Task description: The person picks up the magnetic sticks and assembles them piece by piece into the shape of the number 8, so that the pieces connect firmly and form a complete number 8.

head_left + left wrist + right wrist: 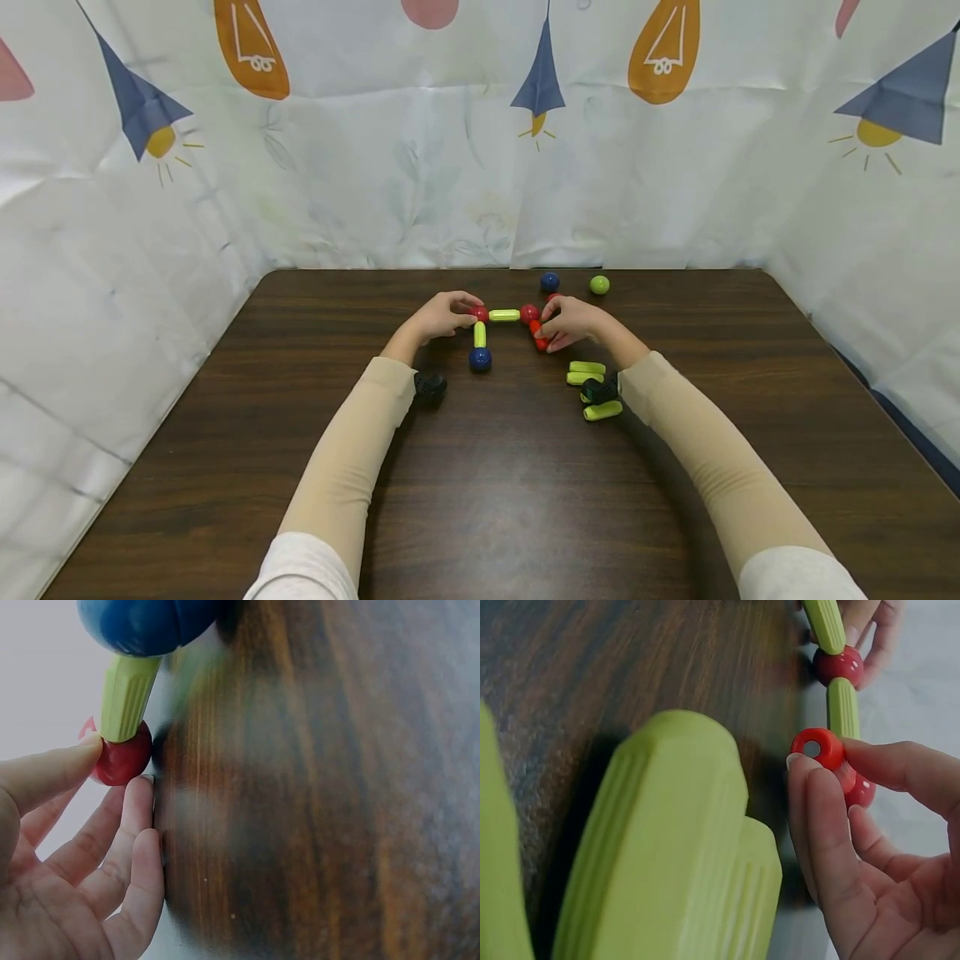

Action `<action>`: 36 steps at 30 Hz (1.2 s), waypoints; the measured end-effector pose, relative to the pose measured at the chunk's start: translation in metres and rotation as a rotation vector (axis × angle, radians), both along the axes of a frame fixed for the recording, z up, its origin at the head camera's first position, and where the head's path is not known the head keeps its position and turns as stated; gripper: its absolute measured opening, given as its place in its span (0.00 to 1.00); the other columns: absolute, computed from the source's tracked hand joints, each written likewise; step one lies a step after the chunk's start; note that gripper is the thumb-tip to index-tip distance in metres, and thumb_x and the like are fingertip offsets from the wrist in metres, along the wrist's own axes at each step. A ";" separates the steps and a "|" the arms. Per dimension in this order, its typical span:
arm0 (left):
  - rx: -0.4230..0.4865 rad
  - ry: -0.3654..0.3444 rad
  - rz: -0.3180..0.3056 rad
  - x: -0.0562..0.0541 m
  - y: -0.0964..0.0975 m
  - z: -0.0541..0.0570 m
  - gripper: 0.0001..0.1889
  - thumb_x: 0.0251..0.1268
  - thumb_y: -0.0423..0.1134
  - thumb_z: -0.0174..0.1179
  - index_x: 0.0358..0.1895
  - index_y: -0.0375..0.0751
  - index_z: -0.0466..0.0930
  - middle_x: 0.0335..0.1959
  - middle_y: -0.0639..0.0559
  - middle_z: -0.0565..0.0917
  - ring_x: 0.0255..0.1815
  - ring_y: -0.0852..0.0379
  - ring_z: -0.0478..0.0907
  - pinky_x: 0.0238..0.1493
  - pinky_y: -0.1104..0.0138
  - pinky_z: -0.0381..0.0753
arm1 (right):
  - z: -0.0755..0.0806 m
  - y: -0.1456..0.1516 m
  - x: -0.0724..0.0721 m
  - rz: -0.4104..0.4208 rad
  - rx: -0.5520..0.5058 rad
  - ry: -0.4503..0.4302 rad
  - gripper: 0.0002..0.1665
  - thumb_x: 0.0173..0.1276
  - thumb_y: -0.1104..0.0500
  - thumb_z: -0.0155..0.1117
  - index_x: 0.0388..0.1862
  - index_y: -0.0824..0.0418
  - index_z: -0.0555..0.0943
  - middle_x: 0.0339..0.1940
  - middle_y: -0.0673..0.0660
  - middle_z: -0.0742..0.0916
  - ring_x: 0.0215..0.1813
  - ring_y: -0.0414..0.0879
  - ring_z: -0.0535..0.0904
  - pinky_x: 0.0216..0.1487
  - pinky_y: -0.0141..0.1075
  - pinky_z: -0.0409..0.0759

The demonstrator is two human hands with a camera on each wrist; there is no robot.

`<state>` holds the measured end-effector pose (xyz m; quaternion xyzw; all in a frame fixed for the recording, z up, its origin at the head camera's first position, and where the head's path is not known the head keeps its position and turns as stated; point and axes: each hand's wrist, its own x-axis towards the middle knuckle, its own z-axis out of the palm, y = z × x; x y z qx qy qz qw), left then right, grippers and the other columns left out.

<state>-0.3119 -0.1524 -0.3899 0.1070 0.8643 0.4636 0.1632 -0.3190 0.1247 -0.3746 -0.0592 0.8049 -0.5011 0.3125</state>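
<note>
Across the far edge of my dark, wood-grained tabletop (480,500), I see a white sheet (450,183) hanging, creased and faintly leaf-patterned. High above the tabletop it carries orange bulbs (663,52), blue lamps (540,71) with yellow glows, and a pink disc (430,12). It also flanks my tabletop on both sides; a dark blue strip (937,457) borders the right edge.

The left hand (94,877) holds a red ball (124,759) between thumb and fingers; a green rod (127,701) links it to a blue ball (146,626) above. The table (315,795) fills the right.
</note>
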 end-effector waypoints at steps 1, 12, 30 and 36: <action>0.000 0.000 0.000 0.000 0.000 0.000 0.20 0.78 0.34 0.57 0.69 0.38 0.75 0.66 0.36 0.77 0.59 0.42 0.80 0.54 0.52 0.78 | 0.000 0.000 0.000 -0.002 -0.007 -0.004 0.18 0.71 0.71 0.63 0.53 0.68 0.66 0.39 0.64 0.79 0.27 0.47 0.83 0.38 0.37 0.86; -0.002 -0.006 0.005 0.000 0.000 0.001 0.20 0.79 0.33 0.56 0.69 0.38 0.75 0.66 0.36 0.77 0.59 0.42 0.80 0.52 0.53 0.78 | -0.004 -0.004 0.002 0.015 -0.004 0.033 0.10 0.72 0.68 0.66 0.44 0.68 0.73 0.33 0.59 0.78 0.27 0.46 0.83 0.39 0.37 0.86; 0.004 -0.007 -0.003 0.000 0.000 0.001 0.20 0.79 0.34 0.57 0.69 0.38 0.75 0.66 0.36 0.77 0.60 0.41 0.79 0.57 0.49 0.78 | 0.000 0.002 0.000 0.069 0.047 0.090 0.10 0.76 0.62 0.64 0.45 0.69 0.77 0.34 0.61 0.84 0.29 0.47 0.85 0.41 0.40 0.86; 0.009 -0.014 -0.003 -0.001 -0.001 0.000 0.20 0.78 0.34 0.57 0.69 0.38 0.75 0.66 0.36 0.77 0.61 0.41 0.79 0.58 0.49 0.77 | 0.009 0.018 -0.004 0.118 0.115 0.179 0.12 0.77 0.61 0.63 0.50 0.70 0.79 0.42 0.64 0.87 0.34 0.48 0.86 0.45 0.42 0.86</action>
